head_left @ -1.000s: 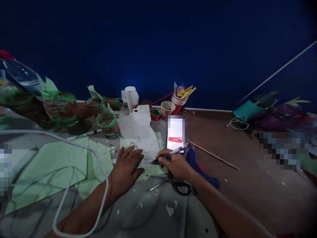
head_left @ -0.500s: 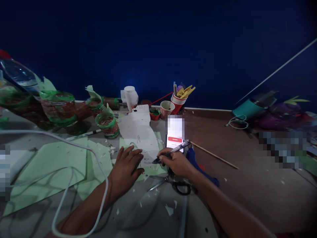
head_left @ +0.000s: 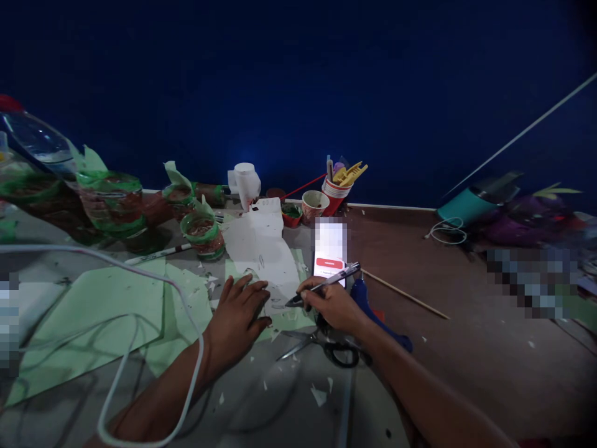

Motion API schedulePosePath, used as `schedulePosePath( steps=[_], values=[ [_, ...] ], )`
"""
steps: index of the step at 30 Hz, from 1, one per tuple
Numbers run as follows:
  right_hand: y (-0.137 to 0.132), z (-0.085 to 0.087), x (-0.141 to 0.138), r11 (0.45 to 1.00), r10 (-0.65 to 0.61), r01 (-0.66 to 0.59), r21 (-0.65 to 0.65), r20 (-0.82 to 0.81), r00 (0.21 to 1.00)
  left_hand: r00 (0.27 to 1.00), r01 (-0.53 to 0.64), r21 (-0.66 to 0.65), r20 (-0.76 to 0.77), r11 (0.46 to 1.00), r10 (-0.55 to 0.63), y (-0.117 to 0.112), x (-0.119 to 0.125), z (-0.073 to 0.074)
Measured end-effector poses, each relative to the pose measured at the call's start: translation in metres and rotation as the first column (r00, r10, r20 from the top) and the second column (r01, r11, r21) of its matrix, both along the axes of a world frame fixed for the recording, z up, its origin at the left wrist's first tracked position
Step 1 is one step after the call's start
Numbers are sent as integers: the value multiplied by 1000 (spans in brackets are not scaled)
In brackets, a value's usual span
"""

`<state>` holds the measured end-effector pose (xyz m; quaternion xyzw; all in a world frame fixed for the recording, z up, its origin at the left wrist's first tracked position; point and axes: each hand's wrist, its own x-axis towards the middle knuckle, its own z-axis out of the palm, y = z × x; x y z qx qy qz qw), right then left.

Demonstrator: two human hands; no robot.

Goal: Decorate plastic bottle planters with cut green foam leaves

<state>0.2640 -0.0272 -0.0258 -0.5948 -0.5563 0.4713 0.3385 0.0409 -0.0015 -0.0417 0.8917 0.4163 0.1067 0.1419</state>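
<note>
My right hand [head_left: 333,305] is closed around a pen [head_left: 326,284], whose tip meets the lower part of a white sheet of paper [head_left: 261,246]. Small leaf-like outlines are drawn on that sheet. Flat on the sheet's left edge rests my left hand [head_left: 240,311], fingers spread and holding nothing. Pale green paper [head_left: 293,320] lies under the white sheet. Just below my right hand are black-handled scissors [head_left: 342,353], partly covered. A lit phone [head_left: 330,249] stands behind the hand, and a blue tool handle [head_left: 377,317] lies beside my right wrist.
Painted green-and-brown pots [head_left: 203,235] stand at the left, near larger green sheets [head_left: 102,317]. A white cable [head_left: 186,298] loops over my left forearm. At the back are a paper cup [head_left: 315,204] and a red cup of tools [head_left: 334,196]. A wooden stick [head_left: 405,295] lies right.
The pen and my right hand have shifted very slightly over the white sheet. My left hand stays where it was.
</note>
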Motion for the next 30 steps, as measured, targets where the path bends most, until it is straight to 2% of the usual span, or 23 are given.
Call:
schedulePosePath(
  steps=[5, 11, 16, 30],
  values=[
    [-4, -4, -4, 999, 0, 3, 39, -69, 998, 1000, -2, 4, 1, 1000, 2, -1, -1, 0],
    [-8, -12, -9, 990, 75, -74, 119, -4, 997, 1000, 0, 7, 16, 1000, 0, -2, -2, -2],
    [-8, -10, -12, 984, 113, -117, 136, 39, 993, 1000, -8, 7, 8, 1000, 8, -2, -1, 1],
    [-7, -12, -12, 979, 124, -135, 152, 82, 989, 1000, -4, 6, 2, 1000, 4, -1, -2, -1]
  ],
)
